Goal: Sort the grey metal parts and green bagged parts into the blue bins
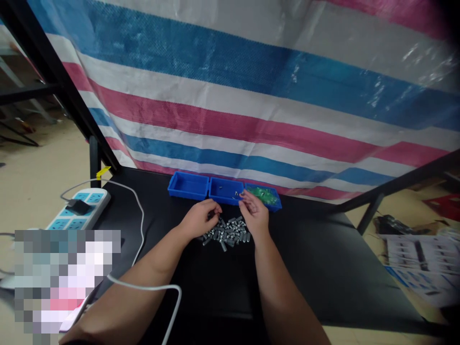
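Observation:
A heap of small silvery metal cylinders point(230, 234) lies on the black table between my hands. My left hand point(200, 218) is at the heap's left edge, fingers curled in toward the thumb; whatever they hold is too small to make out. At the front right corner of the middle blue bin point(226, 190), my right hand point(256, 213) has its fingers bent toward the thumb. Something tiny may be at its fingertips, but I cannot name it. A few small metal pieces lie in that bin. The right blue bin point(276, 207) holds green material, partly behind my right hand.
Left in the row stands another blue bin point(189, 184). A striped plastic sheet point(223, 120) hangs behind the table point(305, 254). A power strip point(102, 196) with a black plug point(78, 207) sits at left. A pale cable point(142, 211) passes near my left forearm.

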Tool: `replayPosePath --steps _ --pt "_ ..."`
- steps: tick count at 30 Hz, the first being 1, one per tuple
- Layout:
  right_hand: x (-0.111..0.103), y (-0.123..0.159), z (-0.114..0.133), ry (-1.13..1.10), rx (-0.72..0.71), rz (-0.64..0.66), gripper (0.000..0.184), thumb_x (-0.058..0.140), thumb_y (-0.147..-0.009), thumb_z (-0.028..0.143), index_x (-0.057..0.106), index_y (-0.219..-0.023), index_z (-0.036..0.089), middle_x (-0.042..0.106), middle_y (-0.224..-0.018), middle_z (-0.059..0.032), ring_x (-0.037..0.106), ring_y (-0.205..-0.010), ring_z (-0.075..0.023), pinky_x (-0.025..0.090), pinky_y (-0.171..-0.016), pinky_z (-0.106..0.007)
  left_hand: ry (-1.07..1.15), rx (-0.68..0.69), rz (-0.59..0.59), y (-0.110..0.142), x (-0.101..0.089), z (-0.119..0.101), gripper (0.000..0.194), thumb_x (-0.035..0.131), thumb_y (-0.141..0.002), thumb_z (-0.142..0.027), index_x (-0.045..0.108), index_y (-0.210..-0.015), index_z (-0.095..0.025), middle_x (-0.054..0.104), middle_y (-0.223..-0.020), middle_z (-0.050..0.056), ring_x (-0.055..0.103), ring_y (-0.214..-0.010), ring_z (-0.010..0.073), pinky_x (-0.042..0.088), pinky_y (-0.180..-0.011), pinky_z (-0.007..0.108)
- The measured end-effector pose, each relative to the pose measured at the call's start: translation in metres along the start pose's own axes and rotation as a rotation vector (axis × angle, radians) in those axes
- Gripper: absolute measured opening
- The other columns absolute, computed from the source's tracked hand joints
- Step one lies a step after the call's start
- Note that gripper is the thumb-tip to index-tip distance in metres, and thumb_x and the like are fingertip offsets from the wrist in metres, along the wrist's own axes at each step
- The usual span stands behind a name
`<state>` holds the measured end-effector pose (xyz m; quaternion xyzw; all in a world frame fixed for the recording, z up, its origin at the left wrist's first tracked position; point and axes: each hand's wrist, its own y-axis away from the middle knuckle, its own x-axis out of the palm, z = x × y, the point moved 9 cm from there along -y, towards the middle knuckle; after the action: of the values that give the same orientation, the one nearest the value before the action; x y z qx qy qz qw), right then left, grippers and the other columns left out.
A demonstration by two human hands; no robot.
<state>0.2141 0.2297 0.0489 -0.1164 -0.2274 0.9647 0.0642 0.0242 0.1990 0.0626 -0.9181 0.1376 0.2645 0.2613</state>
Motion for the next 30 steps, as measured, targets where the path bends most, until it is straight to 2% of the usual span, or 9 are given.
replayPosePath --steps 4,6,9,11,13,17,20,26,30 --pt "-0.006 -0.002 -0.001 0.004 -0.001 -0.014 0.067 0.069 -0.085 0.035 0.046 -0.146 0.018 0.065 -0.130 -0.0201 0.073 -0.097 -0.0223 0.062 -0.081 -0.037 0.006 0.002 -0.009 0.000 -0.002 0.000 0.019 0.055 -0.080 -0.008 0.064 -0.092 -0.020 0.064 -0.088 0.003 0.061 -0.082 0.0162 0.048 -0.076 0.028" --pt "-0.016 -0.003 0.001 0.023 0.002 -0.060 0.058 0.068 -0.086 0.036 0.052 -0.139 0.018 0.067 -0.125 -0.0187 0.073 -0.095 -0.0225 0.062 -0.078 -0.036 0.008 0.001 -0.009 0.000 -0.002 0.001 0.019 0.055 -0.080 -0.008 0.064 -0.092 -0.020 0.063 -0.088 0.003 0.062 -0.083 0.0164 0.048 -0.076 0.028" --pt "-0.030 -0.005 0.003 0.141 0.028 -0.078 0.033 0.067 -0.086 0.038 0.068 -0.111 0.017 0.074 -0.096 -0.0112 0.071 -0.081 -0.0202 0.059 -0.070 -0.032 0.005 -0.005 -0.005 0.000 -0.002 0.002 0.019 0.055 -0.080 -0.009 0.064 -0.092 -0.020 0.063 -0.088 0.003 0.062 -0.082 0.0165 0.048 -0.075 0.028" --pt "-0.032 -0.006 0.001 0.247 0.070 0.019 0.025 0.068 -0.085 0.040 0.071 -0.096 0.017 0.071 -0.077 -0.0055 0.067 -0.067 -0.0171 0.055 -0.062 -0.028 -0.003 -0.007 -0.004 0.000 -0.002 0.002 0.019 0.055 -0.080 -0.009 0.064 -0.092 -0.020 0.064 -0.088 0.003 0.061 -0.082 0.0166 0.048 -0.075 0.029" --pt "-0.031 -0.004 -0.006 0.335 0.121 0.162 0.024 0.068 -0.083 0.041 0.071 -0.089 0.018 0.067 -0.068 -0.0017 0.062 -0.058 -0.0147 0.050 -0.056 -0.025 -0.009 -0.011 0.000 0.000 -0.001 0.001 0.019 0.055 -0.080 -0.009 0.065 -0.092 -0.020 0.064 -0.088 0.003 0.061 -0.082 0.0165 0.048 -0.075 0.028" --pt "-0.032 0.006 -0.027 0.455 0.282 0.395 0.020 0.071 -0.079 0.040 0.071 -0.085 0.020 0.065 -0.058 0.0020 0.060 -0.053 -0.0138 0.043 -0.051 -0.023 -0.012 -0.015 0.011 0.000 -0.001 0.000 0.017 0.056 -0.081 -0.009 0.065 -0.092 -0.020 0.063 -0.087 0.003 0.061 -0.082 0.0164 0.048 -0.075 0.028" --pt "-0.029 0.016 -0.041 0.459 0.399 0.517 0.019 0.075 -0.075 0.036 0.072 -0.085 0.021 0.067 -0.056 0.0022 0.062 -0.051 -0.0141 0.041 -0.048 -0.021 -0.018 -0.018 0.020 0.000 0.000 0.000 0.018 0.056 -0.082 -0.009 0.066 -0.093 -0.020 0.064 -0.087 0.003 0.061 -0.082 0.0165 0.048 -0.075 0.028" --pt "-0.021 0.023 -0.048 0.329 0.468 0.510 0.012 0.078 -0.071 0.030 0.073 -0.074 0.019 0.066 -0.052 0.0014 0.059 -0.042 -0.0126 0.039 -0.037 -0.018 -0.025 -0.017 0.016 0.000 0.002 0.001 0.017 0.056 -0.082 -0.009 0.065 -0.092 -0.020 0.063 -0.087 0.002 0.062 -0.082 0.0166 0.049 -0.076 0.028" --pt "-0.021 0.023 -0.051 0.219 0.504 0.478 0.014 0.082 -0.068 0.030 0.074 -0.069 0.018 0.068 -0.054 -0.0013 0.063 -0.045 -0.0152 0.049 -0.039 -0.021 -0.027 -0.016 0.023 0.000 0.003 0.001 0.016 0.056 -0.082 -0.010 0.064 -0.091 -0.020 0.063 -0.087 0.002 0.061 -0.081 0.0163 0.048 -0.075 0.028"
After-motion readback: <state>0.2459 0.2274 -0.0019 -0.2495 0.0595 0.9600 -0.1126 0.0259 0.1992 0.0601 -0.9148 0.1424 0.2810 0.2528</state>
